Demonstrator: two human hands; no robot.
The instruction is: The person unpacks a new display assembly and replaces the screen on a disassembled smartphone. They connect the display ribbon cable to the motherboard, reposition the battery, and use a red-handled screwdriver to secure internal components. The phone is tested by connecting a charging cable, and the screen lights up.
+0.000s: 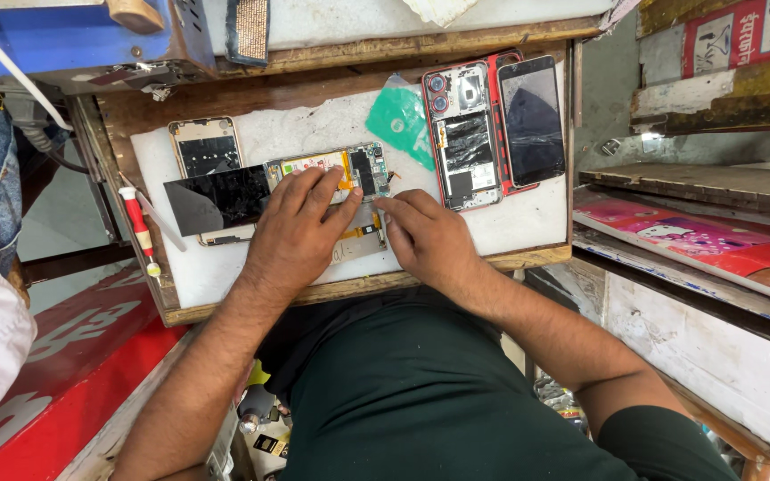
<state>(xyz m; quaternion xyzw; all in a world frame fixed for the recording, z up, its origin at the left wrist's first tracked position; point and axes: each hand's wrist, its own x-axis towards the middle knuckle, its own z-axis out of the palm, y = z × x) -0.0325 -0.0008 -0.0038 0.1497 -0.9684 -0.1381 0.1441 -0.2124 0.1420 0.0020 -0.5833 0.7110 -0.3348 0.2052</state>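
Head view: my left hand (300, 227) lies flat, fingers spread, on an opened phone (336, 178) whose yellow and green circuit parts show, lying crosswise in the middle of the white work mat (528, 223). My right hand (425, 236) sits just beside the left, its fingertips pinched at the phone's lower right edge; whether they grip a small part there I cannot tell. The two hands are close, nearly touching over the phone. A detached black screen panel (220, 198) lies left of my left hand, over an empty phone frame (205, 147). A red-handled screwdriver (140, 227) rests at the mat's left edge. To the right lie a green plastic pick (400, 120), a red-framed phone with its back off (463, 134) and a dark phone screen (532, 120), side by side.
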